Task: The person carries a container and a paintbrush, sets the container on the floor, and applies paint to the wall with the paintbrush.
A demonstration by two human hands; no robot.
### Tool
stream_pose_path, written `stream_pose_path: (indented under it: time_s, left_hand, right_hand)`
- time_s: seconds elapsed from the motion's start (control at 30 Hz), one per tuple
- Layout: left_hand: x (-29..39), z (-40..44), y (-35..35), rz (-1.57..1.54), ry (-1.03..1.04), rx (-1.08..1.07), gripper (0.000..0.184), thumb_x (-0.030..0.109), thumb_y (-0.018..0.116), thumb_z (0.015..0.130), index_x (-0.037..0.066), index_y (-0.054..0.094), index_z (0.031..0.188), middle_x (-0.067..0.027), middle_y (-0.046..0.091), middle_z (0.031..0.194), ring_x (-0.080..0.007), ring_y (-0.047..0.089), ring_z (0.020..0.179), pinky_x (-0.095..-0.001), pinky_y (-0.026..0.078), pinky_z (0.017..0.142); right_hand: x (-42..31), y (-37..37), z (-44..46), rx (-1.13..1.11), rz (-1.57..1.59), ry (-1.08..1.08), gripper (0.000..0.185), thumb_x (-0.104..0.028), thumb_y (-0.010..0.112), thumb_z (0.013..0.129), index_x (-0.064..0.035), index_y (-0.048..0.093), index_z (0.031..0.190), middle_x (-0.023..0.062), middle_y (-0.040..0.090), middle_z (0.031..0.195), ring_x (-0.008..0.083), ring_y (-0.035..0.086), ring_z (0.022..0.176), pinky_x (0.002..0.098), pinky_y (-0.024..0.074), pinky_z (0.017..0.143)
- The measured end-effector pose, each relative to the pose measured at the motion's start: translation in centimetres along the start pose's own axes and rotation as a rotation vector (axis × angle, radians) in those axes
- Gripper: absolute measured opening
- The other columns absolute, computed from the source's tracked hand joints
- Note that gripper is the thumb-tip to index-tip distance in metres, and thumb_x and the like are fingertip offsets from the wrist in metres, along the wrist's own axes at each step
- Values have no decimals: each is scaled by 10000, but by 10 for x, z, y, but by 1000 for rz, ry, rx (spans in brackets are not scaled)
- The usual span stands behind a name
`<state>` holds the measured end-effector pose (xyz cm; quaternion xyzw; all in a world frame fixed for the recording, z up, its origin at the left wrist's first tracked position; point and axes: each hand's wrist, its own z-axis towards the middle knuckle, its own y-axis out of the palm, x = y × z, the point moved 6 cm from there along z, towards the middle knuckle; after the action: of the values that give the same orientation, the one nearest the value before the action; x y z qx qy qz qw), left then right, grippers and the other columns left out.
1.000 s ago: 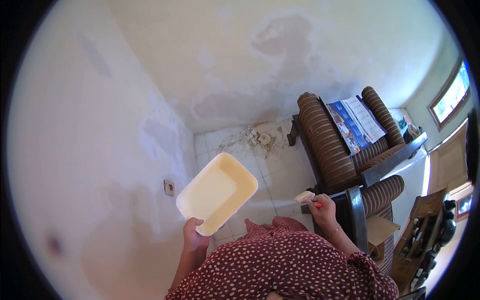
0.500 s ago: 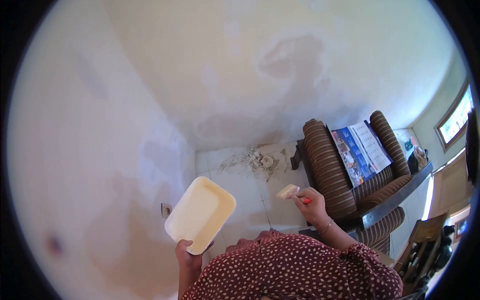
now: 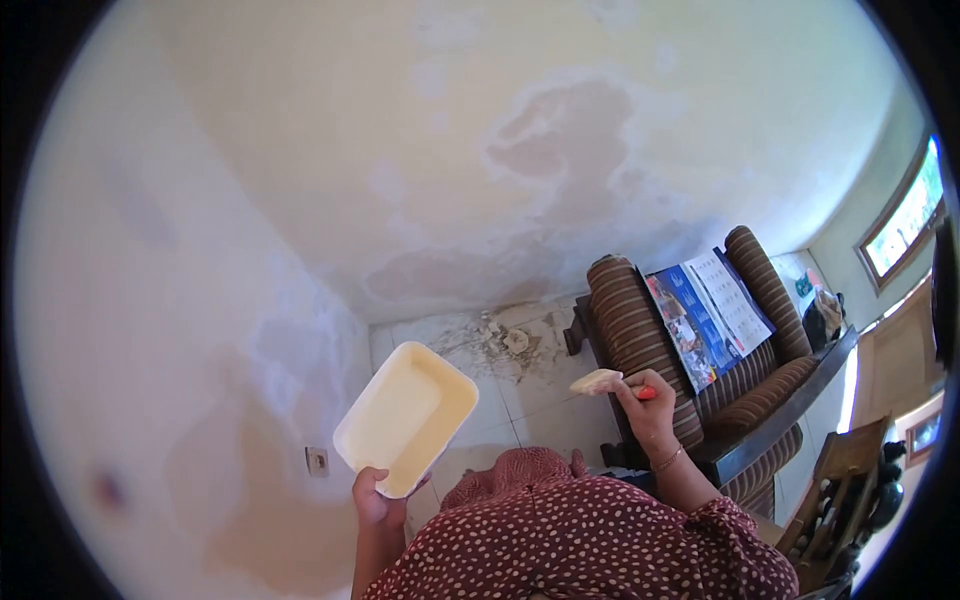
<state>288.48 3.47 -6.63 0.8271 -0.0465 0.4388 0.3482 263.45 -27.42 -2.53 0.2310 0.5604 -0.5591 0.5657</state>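
My left hand [image 3: 374, 500] grips the near edge of a cream rectangular plastic tub [image 3: 395, 400], thumb over the rim. The tub is tilted so its inside faces me; pale cream colour covers what I see of it. My right hand [image 3: 650, 410] is closed around a paintbrush [image 3: 597, 381] with a pale, coated head and a red handle end. The brush head points left, apart from the tub and the walls.
Patchy, damp-stained wall [image 3: 570, 150] stands ahead, another wall at left with a socket [image 3: 317, 461]. Crumbled debris [image 3: 515, 340] lies on the tiled floor. At right, a striped sofa [image 3: 635, 320] bears printed calendar sheets [image 3: 710, 310]; a wooden rack [image 3: 835, 490] stands nearer.
My view has shifted slightly. My right hand has moved a little to the right with the paintbrush, whose head now lies flatter. The tub stays in my left hand.
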Motion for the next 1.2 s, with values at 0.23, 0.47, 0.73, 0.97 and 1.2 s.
stream_pose_path:
  time_s: [0.23, 0.47, 0.73, 0.97, 1.2]
  left_hand:
    - [22, 52, 11, -20, -12, -115, 659, 243, 465, 693, 32, 366, 1310, -159, 506, 1238, -340, 540, 1068, -517, 470, 819]
    - [41, 93, -1, -4, -12, -175, 651, 228, 465, 704, 11, 354, 1308, -168, 501, 1238, -338, 540, 1066, -526, 470, 822]
    - [52, 108, -12, -25, -26, -212, 658, 201, 462, 697, -8, 344, 1309, -181, 500, 1226, -345, 542, 1064, -523, 475, 818]
    - [51, 107, -16, -188, -28, -151, 603, 73, 470, 698, -45, 375, 1282, -154, 526, 1200, -282, 542, 1083, -385, 467, 901]
    - [52, 101, -7, -141, 51, -1, 651, 133, 469, 681, -34, 354, 1300, -178, 504, 1230, -323, 532, 1095, -482, 478, 863]
  right_hand:
    - [-26, 7, 15, 99, -70, -20, 107, -97, 639, 808, -8, 589, 776, 60, 571, 718, 134, 540, 671, 276, 440, 643]
    - [-42, 51, 26, 51, -190, -140, 59, -74, 601, 801, -18, 607, 818, 116, 549, 768, 256, 566, 726, 317, 445, 690]
    - [-55, 85, 30, -16, -266, -72, 107, -98, 607, 815, -27, 623, 893, 128, 534, 800, 281, 558, 735, 333, 446, 690]
    - [-34, 109, 56, -119, -316, -41, 134, -133, 623, 807, -20, 624, 878, 132, 528, 793, 297, 554, 735, 356, 448, 680]
    - [-35, 131, 111, -196, -425, -377, 91, -95, 609, 780, -9, 615, 809, 126, 508, 767, 287, 531, 707, 347, 436, 651]
